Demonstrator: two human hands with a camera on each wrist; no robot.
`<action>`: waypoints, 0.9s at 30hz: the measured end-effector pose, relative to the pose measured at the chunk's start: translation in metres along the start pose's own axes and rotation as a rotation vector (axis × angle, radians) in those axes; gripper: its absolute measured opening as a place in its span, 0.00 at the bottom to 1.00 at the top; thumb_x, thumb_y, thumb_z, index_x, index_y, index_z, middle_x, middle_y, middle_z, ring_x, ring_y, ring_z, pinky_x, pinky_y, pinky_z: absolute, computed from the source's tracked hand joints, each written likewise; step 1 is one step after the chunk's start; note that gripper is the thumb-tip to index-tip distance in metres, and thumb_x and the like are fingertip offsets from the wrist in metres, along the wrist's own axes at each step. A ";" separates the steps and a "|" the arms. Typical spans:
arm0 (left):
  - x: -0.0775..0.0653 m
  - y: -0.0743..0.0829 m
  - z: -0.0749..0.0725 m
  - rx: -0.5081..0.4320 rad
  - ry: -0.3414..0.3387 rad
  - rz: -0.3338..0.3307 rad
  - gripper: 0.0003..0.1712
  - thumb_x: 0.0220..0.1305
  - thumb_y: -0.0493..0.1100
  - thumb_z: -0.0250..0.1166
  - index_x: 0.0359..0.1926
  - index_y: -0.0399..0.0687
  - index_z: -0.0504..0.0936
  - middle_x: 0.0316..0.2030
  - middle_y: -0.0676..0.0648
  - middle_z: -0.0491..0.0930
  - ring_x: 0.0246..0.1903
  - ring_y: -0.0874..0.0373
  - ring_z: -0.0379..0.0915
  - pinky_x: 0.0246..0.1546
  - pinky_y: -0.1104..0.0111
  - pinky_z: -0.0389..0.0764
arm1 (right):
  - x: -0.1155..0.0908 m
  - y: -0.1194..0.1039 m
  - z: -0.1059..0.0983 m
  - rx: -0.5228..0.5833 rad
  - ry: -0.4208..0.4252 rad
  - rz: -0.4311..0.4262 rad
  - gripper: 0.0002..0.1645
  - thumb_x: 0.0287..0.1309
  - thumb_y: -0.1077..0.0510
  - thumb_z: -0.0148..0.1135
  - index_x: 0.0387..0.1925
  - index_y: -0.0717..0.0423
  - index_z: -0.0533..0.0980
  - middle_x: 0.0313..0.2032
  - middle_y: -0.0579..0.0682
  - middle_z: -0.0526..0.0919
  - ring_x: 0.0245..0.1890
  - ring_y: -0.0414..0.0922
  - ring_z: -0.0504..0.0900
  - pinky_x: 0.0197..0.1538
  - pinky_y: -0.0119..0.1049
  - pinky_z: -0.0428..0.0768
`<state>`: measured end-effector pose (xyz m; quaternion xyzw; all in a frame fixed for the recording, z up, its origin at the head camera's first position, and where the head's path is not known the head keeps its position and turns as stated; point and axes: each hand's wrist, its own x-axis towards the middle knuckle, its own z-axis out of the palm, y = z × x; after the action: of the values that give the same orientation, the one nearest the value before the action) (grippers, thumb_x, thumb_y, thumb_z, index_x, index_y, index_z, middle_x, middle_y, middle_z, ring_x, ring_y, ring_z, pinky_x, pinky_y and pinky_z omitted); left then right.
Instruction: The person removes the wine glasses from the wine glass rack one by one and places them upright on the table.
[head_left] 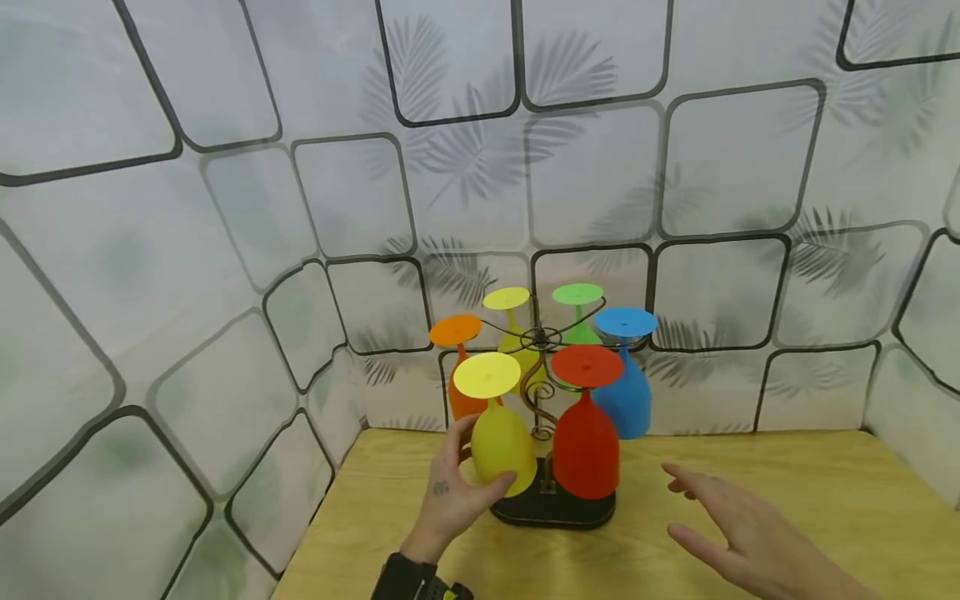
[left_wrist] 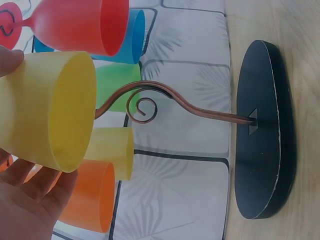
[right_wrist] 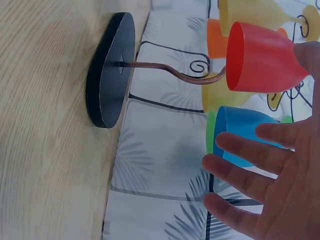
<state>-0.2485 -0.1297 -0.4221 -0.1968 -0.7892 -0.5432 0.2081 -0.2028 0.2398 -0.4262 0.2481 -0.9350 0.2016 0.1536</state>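
Note:
Several plastic goblets hang upside down by their feet from a curled metal rack (head_left: pixel 542 337) with a black base (head_left: pixel 551 510). My left hand (head_left: pixel 457 492) grips the bowl of the front yellow goblet (head_left: pixel 504 446), thumb on one side and fingers on the other. That goblet's open rim faces down, and its foot is up at the rack's wire. Beside it hangs a red goblet (head_left: pixel 587 446). My right hand (head_left: pixel 738 529) is held apart to the right, fingers extended with nothing in them. A blue goblet (head_left: pixel 626 400) is the rack's rightmost one.
An orange goblet (head_left: pixel 456 332) hangs at the left, with a second yellow goblet (head_left: pixel 507 298) and a green goblet (head_left: pixel 578 294) at the back. The rack stands on a wooden table (head_left: pixel 405 483). Patterned cloth walls (head_left: pixel 465 200) enclose the table behind and at the sides.

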 end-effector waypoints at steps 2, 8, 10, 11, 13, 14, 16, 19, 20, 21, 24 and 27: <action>0.000 0.001 -0.001 0.001 0.003 0.005 0.42 0.51 0.45 0.80 0.66 0.54 0.71 0.61 0.52 0.77 0.57 0.52 0.77 0.55 0.57 0.80 | 0.000 -0.001 0.000 -0.004 0.000 0.007 0.34 0.68 0.40 0.63 0.70 0.46 0.71 0.57 0.35 0.81 0.51 0.39 0.82 0.41 0.39 0.83; 0.003 0.001 -0.007 0.004 0.010 0.040 0.44 0.52 0.45 0.79 0.68 0.51 0.68 0.61 0.46 0.77 0.57 0.49 0.77 0.55 0.52 0.79 | 0.000 -0.003 -0.002 -0.002 -0.018 0.023 0.34 0.68 0.39 0.62 0.71 0.44 0.70 0.57 0.34 0.80 0.50 0.37 0.82 0.41 0.39 0.83; 0.005 0.001 -0.008 0.010 0.013 0.051 0.44 0.52 0.45 0.79 0.68 0.51 0.68 0.60 0.46 0.78 0.56 0.49 0.77 0.55 0.53 0.80 | 0.000 -0.002 -0.002 0.000 -0.023 0.019 0.34 0.69 0.39 0.61 0.71 0.45 0.70 0.57 0.35 0.81 0.50 0.38 0.82 0.41 0.40 0.83; 0.006 0.001 -0.008 0.014 0.014 0.051 0.44 0.52 0.45 0.79 0.68 0.52 0.68 0.60 0.46 0.78 0.56 0.49 0.77 0.55 0.53 0.80 | 0.000 -0.002 -0.002 0.000 -0.023 0.018 0.34 0.69 0.40 0.61 0.71 0.46 0.70 0.57 0.36 0.81 0.50 0.37 0.82 0.41 0.40 0.83; 0.007 0.001 -0.009 0.025 0.015 0.052 0.44 0.52 0.45 0.79 0.68 0.51 0.69 0.60 0.46 0.78 0.56 0.49 0.77 0.54 0.54 0.80 | 0.001 -0.003 -0.002 -0.003 -0.021 0.014 0.34 0.69 0.40 0.61 0.71 0.46 0.70 0.57 0.36 0.81 0.50 0.37 0.83 0.42 0.40 0.83; 0.007 0.001 -0.009 0.029 0.018 0.047 0.44 0.52 0.45 0.79 0.68 0.52 0.69 0.60 0.46 0.78 0.56 0.49 0.77 0.54 0.55 0.80 | 0.002 -0.003 -0.002 -0.003 -0.022 0.012 0.34 0.69 0.40 0.61 0.71 0.46 0.70 0.57 0.36 0.81 0.50 0.37 0.83 0.42 0.40 0.83; 0.008 0.001 -0.010 0.032 0.022 0.040 0.44 0.51 0.45 0.79 0.68 0.50 0.69 0.59 0.46 0.79 0.55 0.48 0.78 0.54 0.54 0.80 | 0.003 -0.003 -0.002 0.000 -0.027 0.009 0.34 0.69 0.40 0.61 0.70 0.47 0.70 0.57 0.36 0.82 0.49 0.38 0.83 0.43 0.41 0.83; 0.008 0.001 -0.011 0.047 0.027 0.033 0.45 0.51 0.45 0.79 0.68 0.48 0.69 0.58 0.45 0.79 0.54 0.47 0.78 0.53 0.54 0.80 | 0.004 -0.004 -0.002 0.005 -0.040 0.012 0.34 0.69 0.39 0.60 0.71 0.47 0.70 0.56 0.35 0.81 0.49 0.40 0.83 0.42 0.41 0.83; 0.009 0.001 -0.011 0.051 0.032 0.034 0.45 0.51 0.45 0.79 0.68 0.47 0.69 0.58 0.44 0.79 0.54 0.47 0.78 0.53 0.54 0.80 | 0.004 -0.005 -0.002 0.008 -0.043 0.015 0.34 0.69 0.38 0.60 0.71 0.46 0.70 0.55 0.35 0.81 0.49 0.39 0.82 0.42 0.41 0.83; 0.009 0.001 -0.011 0.054 0.035 0.036 0.45 0.51 0.45 0.79 0.68 0.46 0.69 0.58 0.43 0.79 0.54 0.47 0.78 0.53 0.54 0.80 | 0.005 -0.005 -0.002 0.010 -0.043 0.018 0.34 0.69 0.38 0.60 0.71 0.46 0.70 0.55 0.34 0.81 0.49 0.39 0.82 0.42 0.41 0.83; 0.011 0.001 -0.011 0.070 0.044 0.042 0.45 0.51 0.45 0.79 0.68 0.44 0.68 0.57 0.43 0.79 0.53 0.47 0.78 0.52 0.54 0.81 | 0.006 -0.006 -0.002 0.013 -0.053 0.033 0.35 0.69 0.37 0.59 0.71 0.46 0.69 0.53 0.33 0.81 0.48 0.38 0.81 0.42 0.40 0.83; 0.014 0.000 -0.011 0.084 0.047 0.044 0.45 0.51 0.46 0.78 0.68 0.43 0.68 0.56 0.42 0.79 0.52 0.48 0.78 0.51 0.55 0.81 | 0.007 -0.006 -0.001 0.025 -0.061 0.034 0.35 0.70 0.37 0.59 0.71 0.45 0.69 0.53 0.33 0.81 0.47 0.36 0.81 0.41 0.39 0.82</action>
<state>-0.2590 -0.1388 -0.4103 -0.1923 -0.8018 -0.5093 0.2463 -0.2054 0.2327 -0.4203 0.2403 -0.9407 0.2083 0.1184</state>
